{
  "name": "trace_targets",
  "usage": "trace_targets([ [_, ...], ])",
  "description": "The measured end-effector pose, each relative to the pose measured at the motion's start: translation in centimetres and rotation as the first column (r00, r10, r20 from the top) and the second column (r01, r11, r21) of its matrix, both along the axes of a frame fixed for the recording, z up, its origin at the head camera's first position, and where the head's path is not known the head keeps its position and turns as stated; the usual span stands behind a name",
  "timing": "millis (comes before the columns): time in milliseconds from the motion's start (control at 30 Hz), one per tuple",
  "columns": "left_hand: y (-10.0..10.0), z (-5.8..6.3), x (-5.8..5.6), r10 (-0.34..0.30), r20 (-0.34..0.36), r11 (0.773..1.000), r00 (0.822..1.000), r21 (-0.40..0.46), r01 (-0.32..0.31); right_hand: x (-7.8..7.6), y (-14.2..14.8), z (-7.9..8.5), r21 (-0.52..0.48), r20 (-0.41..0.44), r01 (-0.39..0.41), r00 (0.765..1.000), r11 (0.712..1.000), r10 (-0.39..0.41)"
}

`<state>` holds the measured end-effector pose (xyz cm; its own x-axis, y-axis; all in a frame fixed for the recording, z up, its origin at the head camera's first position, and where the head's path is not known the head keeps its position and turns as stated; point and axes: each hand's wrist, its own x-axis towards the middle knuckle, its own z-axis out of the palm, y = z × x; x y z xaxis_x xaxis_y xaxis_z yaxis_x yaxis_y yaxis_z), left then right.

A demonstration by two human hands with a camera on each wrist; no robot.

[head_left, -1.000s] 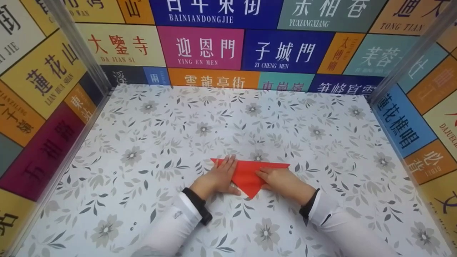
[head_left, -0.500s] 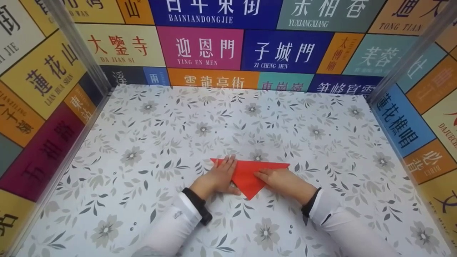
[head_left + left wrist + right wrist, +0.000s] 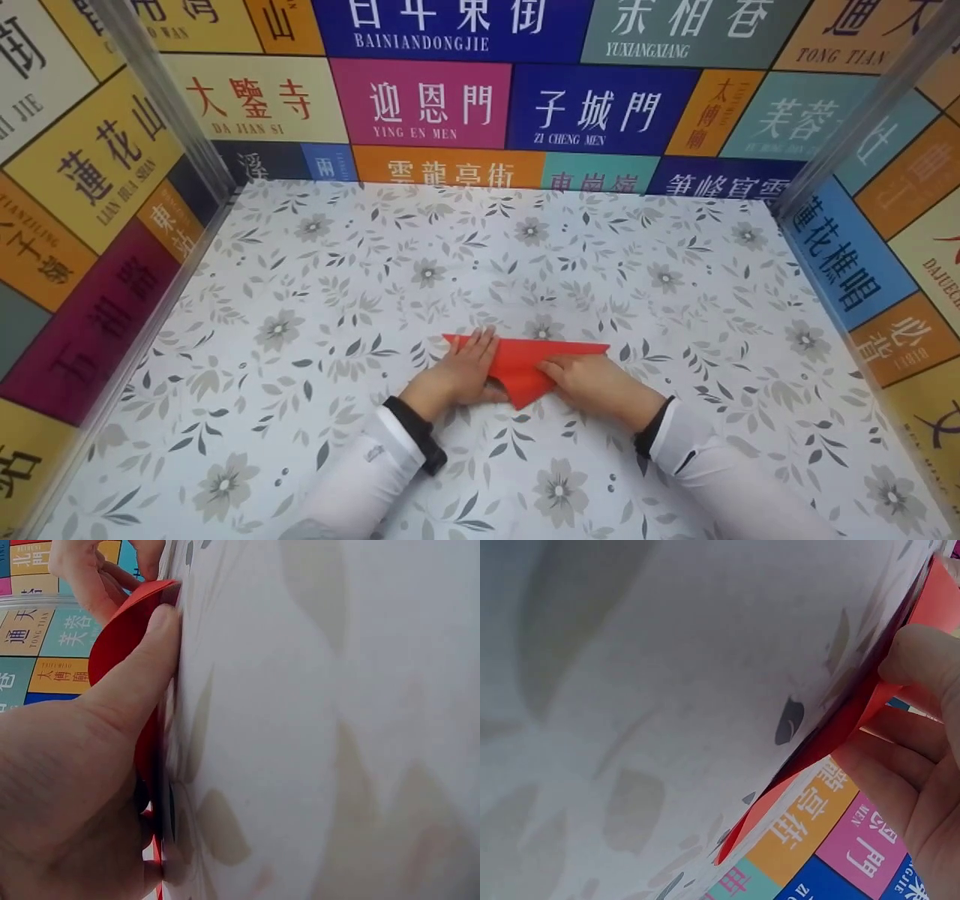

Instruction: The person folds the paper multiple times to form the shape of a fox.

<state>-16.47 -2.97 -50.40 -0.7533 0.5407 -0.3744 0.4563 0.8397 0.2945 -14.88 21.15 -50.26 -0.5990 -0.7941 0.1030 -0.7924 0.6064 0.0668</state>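
Note:
A piece of red paper [image 3: 516,358], folded to a triangle, lies on the patterned tabletop with its long edge away from me and its tip towards me. My left hand [image 3: 463,373] presses its left part with outstretched fingers. In the left wrist view the left thumb [image 3: 139,675] lies along the raised, curved flap of the paper [image 3: 112,645]. At the right part, my right hand [image 3: 598,384] pinches the flap. The right wrist view has the right thumb [image 3: 919,656] at the near side of the bowed paper [image 3: 832,739] and the fingers on its other side.
White cloth with grey flowers and leaves covers the table [image 3: 360,285]. Upright panels with colourful place-name signs [image 3: 442,101] enclose it at the back and both sides. A transparent edge strip [image 3: 142,292] runs along the left side.
The paper's near tip has shifted left, then drawn up a little, and the flap now bows. My left thumb has moved in closer to the paper's edge. Both forearms have hardly moved.

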Motion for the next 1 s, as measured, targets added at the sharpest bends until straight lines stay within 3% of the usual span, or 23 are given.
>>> trace_targets([
  [233, 0.08, -0.19, -0.04, 0.017, 0.009, 1.000, 1.000, 0.025, -0.017, -0.02, -0.01, 0.29, 0.002, 0.088, 0.047, 0.995, 0.999, -0.047],
  [600, 0.17, -0.21, -0.09, 0.027, 0.010, 0.999, 1.000, 0.034, -0.027, 0.18, 0.48, 0.45, -0.014, 0.175, 0.054, 0.983, 0.998, -0.051],
  [1000, 0.10, 0.12, 0.02, 0.037, 0.027, 0.998, 0.999, 0.049, -0.039, 0.95, -0.27, 0.43, -0.083, 0.352, 0.233, 0.917, 0.969, -0.190],
])
